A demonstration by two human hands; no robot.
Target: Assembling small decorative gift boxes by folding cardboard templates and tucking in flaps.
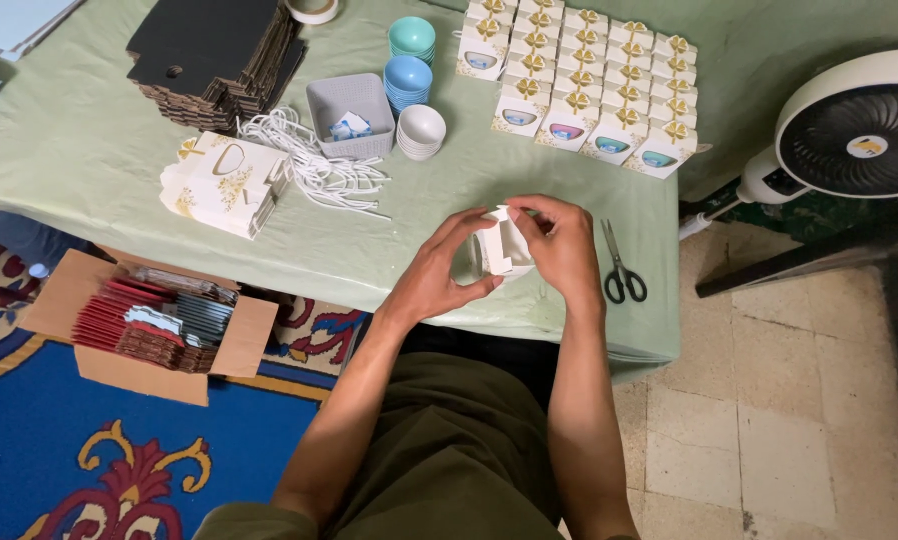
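Flat boxes and cords lie stacked at the table's left, within reach. Above the near edge, the left hand cups a small white box from below, fingers closed on it, while the right hand pinches its top flap. Scissors lie just right; finished boxes are lined up behind.

A home packing spot: cloth-covered table, patterned rug, floor fan, rows of finished gift boxes.

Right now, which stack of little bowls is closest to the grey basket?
The white bowl stack, just right of the grey basket. The blue stack sits farther back, and the teal stack farthest.
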